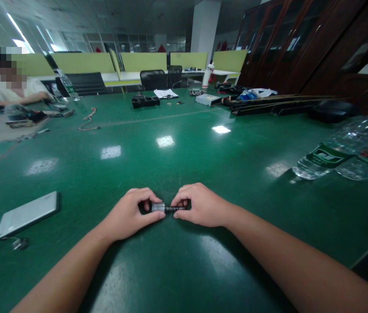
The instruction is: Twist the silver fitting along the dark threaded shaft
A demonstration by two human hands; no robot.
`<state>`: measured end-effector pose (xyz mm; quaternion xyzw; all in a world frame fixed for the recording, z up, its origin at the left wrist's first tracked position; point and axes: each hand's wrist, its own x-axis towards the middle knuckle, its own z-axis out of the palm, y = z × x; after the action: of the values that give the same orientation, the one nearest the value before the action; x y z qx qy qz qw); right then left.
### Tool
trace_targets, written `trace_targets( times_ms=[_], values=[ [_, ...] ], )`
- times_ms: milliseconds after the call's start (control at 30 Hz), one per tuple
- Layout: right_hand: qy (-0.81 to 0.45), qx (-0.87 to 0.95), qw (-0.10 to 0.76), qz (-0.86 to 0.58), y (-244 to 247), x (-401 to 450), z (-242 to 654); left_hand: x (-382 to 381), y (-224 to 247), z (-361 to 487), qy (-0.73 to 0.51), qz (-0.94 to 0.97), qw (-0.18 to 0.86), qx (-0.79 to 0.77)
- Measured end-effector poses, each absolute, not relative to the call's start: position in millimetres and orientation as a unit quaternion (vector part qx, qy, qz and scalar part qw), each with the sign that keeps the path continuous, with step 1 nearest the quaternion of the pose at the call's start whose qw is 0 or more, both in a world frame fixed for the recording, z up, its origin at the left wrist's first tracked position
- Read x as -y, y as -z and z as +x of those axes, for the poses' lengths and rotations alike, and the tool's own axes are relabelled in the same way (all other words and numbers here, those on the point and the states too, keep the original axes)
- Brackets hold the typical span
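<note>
A small silver metal cylinder (158,208) lies level at the near middle of the table. From its right end sticks out a dark, spiral-ridged shaft (170,209); whether this is a screw thread or a coiled spring, I cannot tell. My left hand (127,213) is closed, pinching the cylinder between thumb and forefinger. Thumb and fingers of my right hand (205,206) are closed round the far end of the shaft, which they partly hide. Both hands sit low over the green table (184,165), a short gap apart.
A pale power bank (27,215) with a white cable lies at left. Two clear water bottles (323,156) stand at right. Farther back are a black tray (145,101), papers (166,93) and long dark strips (268,105). Another person (24,93) sits at far left.
</note>
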<state>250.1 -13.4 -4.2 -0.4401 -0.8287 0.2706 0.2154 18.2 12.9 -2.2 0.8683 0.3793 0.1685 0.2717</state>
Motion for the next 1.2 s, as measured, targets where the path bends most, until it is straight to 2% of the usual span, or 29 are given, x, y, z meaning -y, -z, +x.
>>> trace_targets(
  times_ms=[1200],
  values=[
    [-0.268, 0.818, 0.21, -0.465, -2.7, 11.2, 254.4, -10.3, -3.2, 16.5, -0.178, 0.858, 0.279, -0.393]
  ],
)
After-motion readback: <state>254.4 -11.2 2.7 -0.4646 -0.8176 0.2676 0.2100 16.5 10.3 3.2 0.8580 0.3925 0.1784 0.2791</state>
